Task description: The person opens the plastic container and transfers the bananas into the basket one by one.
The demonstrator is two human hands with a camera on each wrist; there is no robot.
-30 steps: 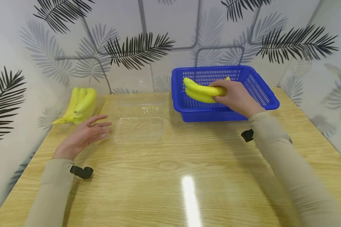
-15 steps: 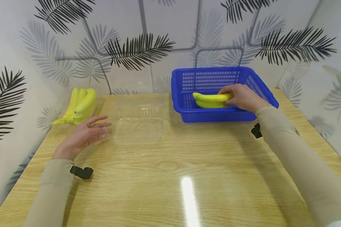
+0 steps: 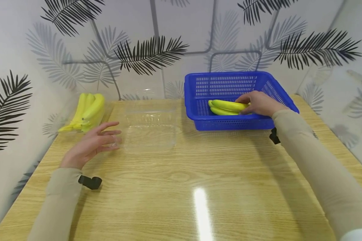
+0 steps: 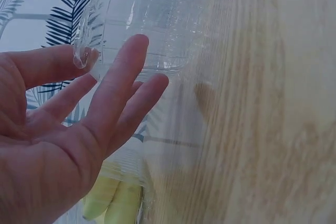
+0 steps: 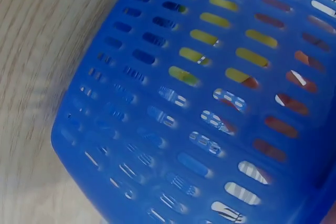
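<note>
My right hand (image 3: 260, 103) is down in the blue slotted basket (image 3: 226, 125), gripping the right-hand end of a small bunch of bananas (image 3: 226, 107). The bananas lie low in the basket, their right end hidden by the fingers. In the right wrist view the basket wall (image 5: 157, 82) covers most of the hand, and yellow shows through its slots. My left hand (image 3: 92, 145) has its fingers spread at the left edge of a clear plastic box (image 3: 147, 150). In the left wrist view, one fingertip is right at a corner of that box (image 4: 142, 24).
Left of the clear box, another bunch of bananas (image 3: 88, 112) sits in clear plastic packaging at the back left of the wooden table (image 3: 157, 194). A leaf-patterned wall covering (image 3: 151, 63) rises behind and at both sides.
My right hand has lowered the bananas into the basket, moving slightly to the right; they now lie lower and flatter there. My left hand has stayed beside the clear box.
</note>
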